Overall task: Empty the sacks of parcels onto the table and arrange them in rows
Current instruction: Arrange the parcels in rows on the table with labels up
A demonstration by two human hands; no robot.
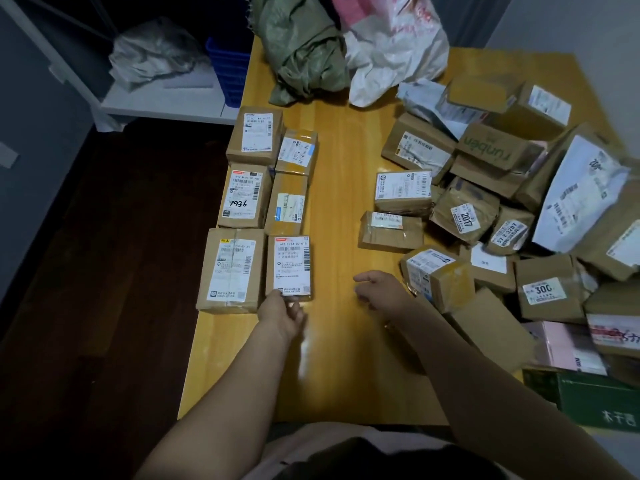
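Several brown labelled parcels lie in two neat columns on the left of the yellow wooden table [346, 202]. My left hand [282, 315] touches the near edge of the nearest parcel [289, 268] in the second column, fingers on its corner. My right hand [382, 292] hovers over bare table, fingers loosely apart, holding nothing, just left of a small taped box [438, 277]. A loose heap of parcels [519, 202] covers the right side. Two emptied sacks, one green [301, 50] and one white [394, 50], are crumpled at the far end.
A green carton [595, 400] sits at the near right corner beside a pink package [561, 344]. Left of the table there is dark floor, a white shelf [162, 102] with a grey bag, and a blue crate [228, 71].
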